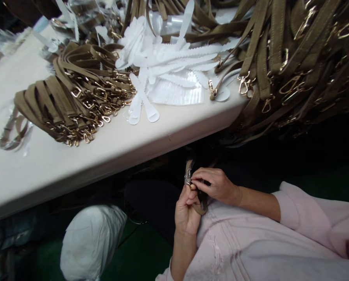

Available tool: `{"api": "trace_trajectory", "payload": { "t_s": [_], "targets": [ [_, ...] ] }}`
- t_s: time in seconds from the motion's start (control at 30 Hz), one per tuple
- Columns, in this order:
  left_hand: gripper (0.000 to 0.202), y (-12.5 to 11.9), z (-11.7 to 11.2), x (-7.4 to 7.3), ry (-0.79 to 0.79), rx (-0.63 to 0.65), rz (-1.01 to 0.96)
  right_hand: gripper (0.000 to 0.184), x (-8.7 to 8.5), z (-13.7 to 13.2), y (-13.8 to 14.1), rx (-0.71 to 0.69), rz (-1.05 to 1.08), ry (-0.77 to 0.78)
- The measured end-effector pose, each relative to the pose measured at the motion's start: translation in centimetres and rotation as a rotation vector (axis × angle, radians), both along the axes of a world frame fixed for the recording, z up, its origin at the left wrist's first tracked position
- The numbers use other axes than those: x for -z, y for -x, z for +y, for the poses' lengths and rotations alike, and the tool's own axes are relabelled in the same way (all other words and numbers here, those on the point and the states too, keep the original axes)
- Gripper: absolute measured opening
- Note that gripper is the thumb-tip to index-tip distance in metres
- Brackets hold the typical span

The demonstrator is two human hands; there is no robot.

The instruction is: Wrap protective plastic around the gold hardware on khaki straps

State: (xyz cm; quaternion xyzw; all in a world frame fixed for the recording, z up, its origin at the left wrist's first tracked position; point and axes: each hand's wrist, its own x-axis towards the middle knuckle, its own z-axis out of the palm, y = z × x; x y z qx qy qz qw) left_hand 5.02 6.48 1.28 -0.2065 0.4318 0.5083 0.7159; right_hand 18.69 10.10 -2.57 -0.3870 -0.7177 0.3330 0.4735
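Just off the table's front edge, close to the body, both hands work on one brown strap (203, 207). My left hand (187, 212) is closed, its thumb and fingers pinching the strap at a gold-coloured metal part. Clear plastic film (187, 175) wraps the strap just above that grip. From the right, my right hand (218, 186) reaches over with thumb and forefinger brought together at the film. The fingertips hide exactly what it pinches. Part of the strap loops down behind the hands.
On the white table (151, 144) lie bundled brown straps (51, 101) with gold clasps, a plastic-wrapped strap (16, 132), white scalloped strips (180, 58) and clear plastic bags (177, 91). More straps (276, 58) hang over the right end. A white-covered round seat (90, 242) stands below.
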Motion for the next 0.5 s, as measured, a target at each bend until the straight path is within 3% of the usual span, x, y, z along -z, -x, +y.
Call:
{"api": "trace_trajectory", "payload": {
  "t_s": [0.33,0.5],
  "targets": [
    [0.034,0.4,-0.4,0.2,-0.032,0.112,0.037,0.010,0.2,0.6,-0.4,-0.057,-0.044,-0.055],
    [0.040,1.0,-0.4,1.3,0.027,-0.011,-0.143,0.013,0.1,0.1,-0.2,-0.110,-0.038,0.012]
  ]
}}
